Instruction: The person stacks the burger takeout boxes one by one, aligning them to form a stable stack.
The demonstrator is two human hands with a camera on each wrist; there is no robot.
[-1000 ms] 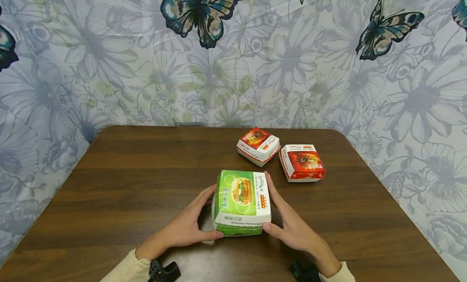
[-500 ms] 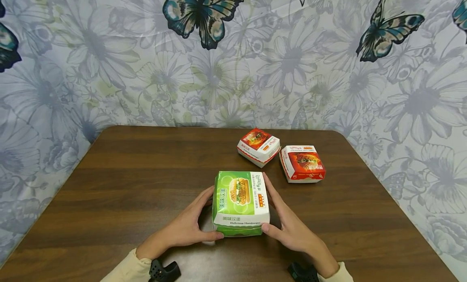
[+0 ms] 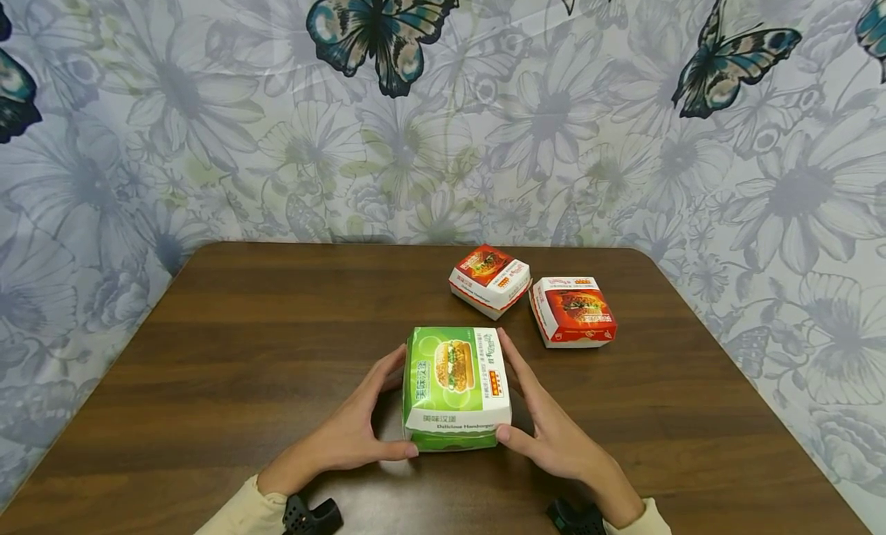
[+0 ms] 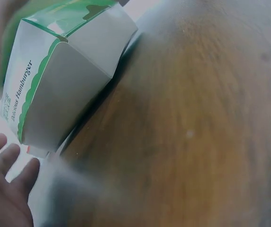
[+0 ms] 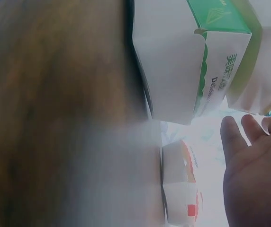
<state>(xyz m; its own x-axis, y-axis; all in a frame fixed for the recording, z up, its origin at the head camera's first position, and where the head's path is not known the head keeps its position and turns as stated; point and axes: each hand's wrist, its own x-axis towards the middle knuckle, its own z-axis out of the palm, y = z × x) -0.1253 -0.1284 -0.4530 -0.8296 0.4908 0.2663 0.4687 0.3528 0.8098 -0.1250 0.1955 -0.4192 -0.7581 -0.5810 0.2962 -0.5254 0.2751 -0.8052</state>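
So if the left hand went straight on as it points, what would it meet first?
Likely the left side of the green hamburger box; whether the left hand touches it is unclear.

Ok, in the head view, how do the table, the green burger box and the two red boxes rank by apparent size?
1. Table
2. Green burger box
3. Farther red box and nearer red box: too alike to rank

The person's bare left hand [image 3: 349,431] and bare right hand [image 3: 557,427] face each other palms inward, fingers extended forward, thumbs pointing toward one another; the cream-sleeved left forearm [image 3: 238,508] and cream-sleeved right forearm [image 3: 642,520] slant inward
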